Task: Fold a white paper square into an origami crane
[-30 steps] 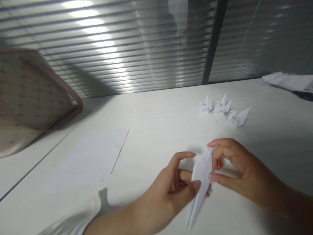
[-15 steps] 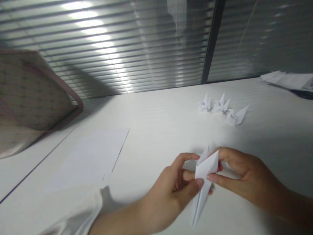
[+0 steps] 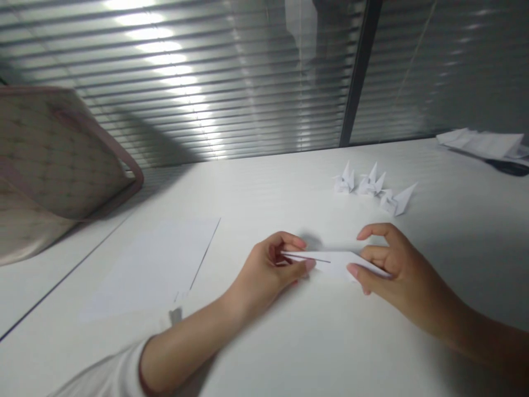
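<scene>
A narrow piece of folded white paper [image 3: 336,261] lies sideways between my two hands, just over the white table. My left hand [image 3: 279,264] pinches its left end, thumb in front and fingers behind. At the other end, my right hand [image 3: 384,262] grips the paper between thumb and fingers, with the index finger lifted off it. A dark slit between layers runs along the left half of the folded paper. Beyond the hands stand three small white paper cranes [image 3: 372,183] in a loose row.
A flat sheet of white paper [image 3: 152,264] lies on the table [image 3: 264,198] to the left. A light patterned bag [image 3: 58,171] with pink trim stands at far left. Papers [image 3: 481,142] and a dark object [image 3: 510,166] sit at far right. Window blinds [image 3: 248,82] rise behind.
The folded paper has turned from pointing toward me to lying sideways. My left hand has moved left and up to one end; my right hand now grips the opposite end.
</scene>
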A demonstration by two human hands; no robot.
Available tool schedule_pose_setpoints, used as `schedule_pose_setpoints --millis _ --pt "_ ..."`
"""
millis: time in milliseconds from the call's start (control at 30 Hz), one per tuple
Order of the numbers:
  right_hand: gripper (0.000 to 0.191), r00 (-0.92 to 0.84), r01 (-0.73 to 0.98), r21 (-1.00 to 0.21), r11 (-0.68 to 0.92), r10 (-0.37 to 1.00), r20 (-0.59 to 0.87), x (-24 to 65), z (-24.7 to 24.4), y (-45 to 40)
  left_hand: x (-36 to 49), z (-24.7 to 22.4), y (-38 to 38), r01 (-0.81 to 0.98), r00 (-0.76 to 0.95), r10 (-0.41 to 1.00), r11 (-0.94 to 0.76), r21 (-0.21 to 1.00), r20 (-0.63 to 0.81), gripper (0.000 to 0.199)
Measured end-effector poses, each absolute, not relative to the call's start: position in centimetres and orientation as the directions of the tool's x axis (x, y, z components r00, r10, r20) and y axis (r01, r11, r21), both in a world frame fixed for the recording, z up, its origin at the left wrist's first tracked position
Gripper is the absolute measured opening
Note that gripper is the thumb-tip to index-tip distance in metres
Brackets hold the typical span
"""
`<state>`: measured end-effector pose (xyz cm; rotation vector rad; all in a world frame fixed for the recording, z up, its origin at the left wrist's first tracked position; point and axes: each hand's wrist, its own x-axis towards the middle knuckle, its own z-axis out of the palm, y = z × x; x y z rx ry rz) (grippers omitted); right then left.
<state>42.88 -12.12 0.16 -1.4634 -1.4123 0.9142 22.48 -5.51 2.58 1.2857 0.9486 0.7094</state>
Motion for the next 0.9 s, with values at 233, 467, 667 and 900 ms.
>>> schedule_pose_setpoints --millis 233,467,667,900 --pt "0.041 -0.401 0.584 -0.68 0.443 0.886 0.232 43.1 0.5 -13.6 21.2 2.5 -2.7 0.082 0.488 0.85 0.18 0.98 -0.197 0.041" --pt "0.04 -0.68 0.531 -0.422 0.735 0.666 0.306 43.2 1.5 -13.8 20.8 1.3 -1.8 0.217 0.621 0.749 0.118 0.969 -0.23 0.051" --pt "0.022 -0.627 0.583 -0.221 0.781 0.606 0.489 43.1 -0.2 -12.2 21.4 0.8 -3.0 0.293 0.587 0.809 -0.161 0.942 -0.045 0.042" --pt "0.028 -0.669 0.489 -0.355 0.797 0.603 0.434 43.7 -0.3 -11.6 20.1 2.8 -8.0 0.207 0.871 0.377 -0.864 0.46 0.316 0.024"
